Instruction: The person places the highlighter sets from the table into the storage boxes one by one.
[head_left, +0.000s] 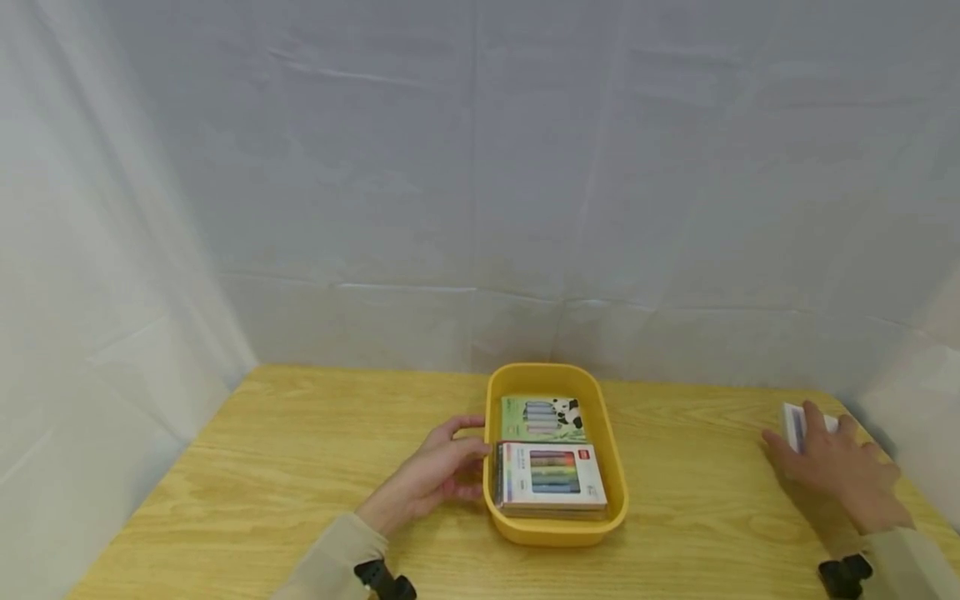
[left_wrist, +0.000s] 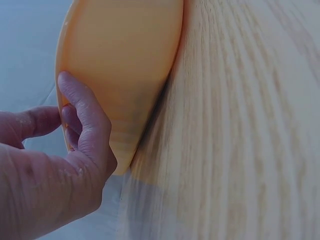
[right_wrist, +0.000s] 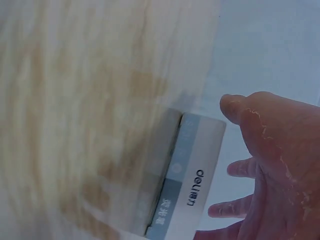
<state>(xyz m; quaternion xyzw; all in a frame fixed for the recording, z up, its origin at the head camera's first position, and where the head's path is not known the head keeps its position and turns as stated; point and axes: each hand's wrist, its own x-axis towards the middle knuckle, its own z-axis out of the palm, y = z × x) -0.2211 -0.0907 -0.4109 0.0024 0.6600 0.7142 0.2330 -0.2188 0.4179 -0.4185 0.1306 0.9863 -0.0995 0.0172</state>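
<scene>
A yellow plastic basket (head_left: 613, 467) stands on the table with flat boxes inside. My left hand (head_left: 431, 468) pinches its left rim; in the left wrist view the thumb (left_wrist: 42, 121) is at the rim's inner side and bent fingers (left_wrist: 92, 117) lie against the outer wall (left_wrist: 132, 45). At the far right, my right hand (head_left: 836, 467) reaches over a white and blue-grey highlighter box (head_left: 795, 427) marked "deli". In the right wrist view the thumb and fingers of the right hand (right_wrist: 282, 170) are spread beside this highlighter box (right_wrist: 197, 170), the thumb apart from it.
In the basket, a green box with a panda picture (head_left: 542, 418) lies behind a white box of coloured pens (head_left: 555, 477), which tops a stack. The wooden table (head_left: 300, 442) reaches back to a pale sheet (head_left: 375, 208) that also hangs at both sides.
</scene>
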